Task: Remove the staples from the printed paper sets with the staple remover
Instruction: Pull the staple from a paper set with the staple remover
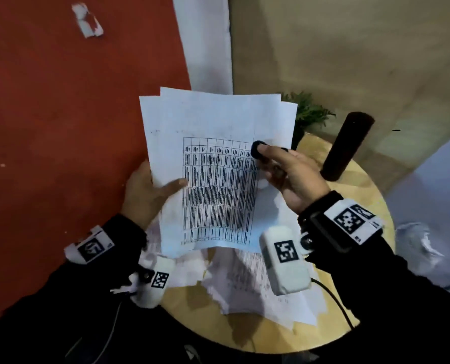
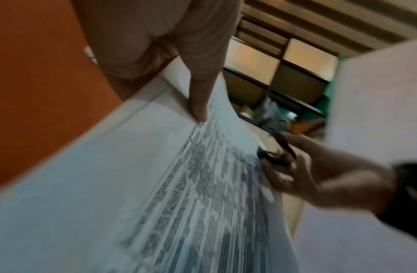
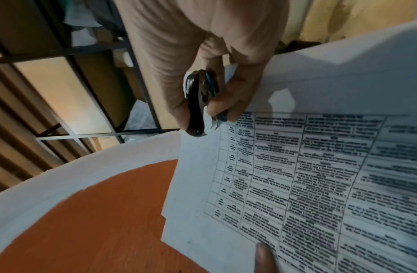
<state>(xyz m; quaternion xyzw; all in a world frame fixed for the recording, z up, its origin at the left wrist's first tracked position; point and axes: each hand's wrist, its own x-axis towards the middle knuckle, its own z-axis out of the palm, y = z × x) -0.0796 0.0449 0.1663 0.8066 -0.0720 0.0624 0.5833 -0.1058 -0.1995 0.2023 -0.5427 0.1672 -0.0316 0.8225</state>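
Paper set (image 1: 213, 164) raised above round table (image 1: 360, 185), pinched in left hand (image 1: 150, 190). Staple remover (image 3: 200, 103) clamped in right hand (image 1: 289, 174) beside sheet edge. Staple unseen; locate first, support corner, slide claws under squarely.

- Printed table on the top sheet of the paper set (image 1: 218, 185): rows and columns of dark text, too blurred to read in the head view.
- Same table in the right wrist view (image 3: 319, 184): grid lines and blocks of small print sharper, yet no word or number legible.
- Same sheet in the left wrist view (image 2: 202, 184): print smeared by motion, unreadable.
- Loose printed sheets on the surface (image 1: 247, 279): faint lines of text, illegible.
- Black-and-white square code markers on the wrist devices (image 1: 286, 250): patterns only, no readable letters or numbers.
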